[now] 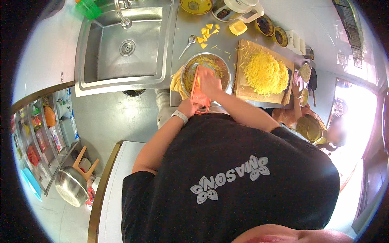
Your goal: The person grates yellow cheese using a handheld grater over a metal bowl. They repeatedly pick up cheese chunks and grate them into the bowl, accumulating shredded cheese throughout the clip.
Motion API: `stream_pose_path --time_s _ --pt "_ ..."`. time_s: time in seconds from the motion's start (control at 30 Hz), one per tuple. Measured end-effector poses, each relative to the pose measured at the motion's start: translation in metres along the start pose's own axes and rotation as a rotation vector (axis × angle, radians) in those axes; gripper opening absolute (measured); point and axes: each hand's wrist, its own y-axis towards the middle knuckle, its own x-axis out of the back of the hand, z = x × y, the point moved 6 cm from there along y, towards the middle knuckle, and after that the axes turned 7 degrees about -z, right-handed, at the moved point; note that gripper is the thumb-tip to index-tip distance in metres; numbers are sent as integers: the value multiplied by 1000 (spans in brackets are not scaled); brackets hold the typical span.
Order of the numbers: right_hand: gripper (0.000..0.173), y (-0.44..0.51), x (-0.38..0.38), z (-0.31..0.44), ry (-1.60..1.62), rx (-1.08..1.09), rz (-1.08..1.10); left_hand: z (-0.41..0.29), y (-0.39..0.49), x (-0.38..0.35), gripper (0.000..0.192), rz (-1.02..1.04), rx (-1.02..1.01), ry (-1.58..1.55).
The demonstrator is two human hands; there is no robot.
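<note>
My left hand [187,108], with a white watch at the wrist, grips the handle end of an orange grater [200,96]. The grater leans across a round steel bowl [228,65] that has yellow shreds inside. My right hand [210,84] lies over the grater's upper part, blurred. Whatever is under its palm is hidden, though a little yellow shows at the grater's left edge. Just right of the bowl, a wooden cutting board [243,88] bears a large heap of yellow shreds [266,73].
A yellow cloth [177,83] lies against the bowl. Beyond it are a spoon [190,44], yellow cut pieces [208,32], a yellow block [238,28] and a pitcher [235,10]. A steel sink [127,68] is at left. Another person's hand [296,89] reaches beside the board.
</note>
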Motion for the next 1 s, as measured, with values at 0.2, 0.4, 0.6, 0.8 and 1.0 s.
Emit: stream_pose_path --time_s 0.2,0.4,0.6,0.8,1.0 --pt "31 -3 -21 -21 -69 -88 172 5 1 -7 41 -65 29 -31" --pt "46 10 1 -14 -76 -89 122 11 0 -17 30 -10 -1 19" --pt "33 -20 6 15 -103 134 31 8 -4 -7 31 -48 -7 100" --pt "32 -17 -37 -19 -120 17 263 -19 -8 12 36 -122 -108 -194" --pt "36 9 -35 -26 -157 -31 96 -16 -11 3 40 -33 -81 -77"
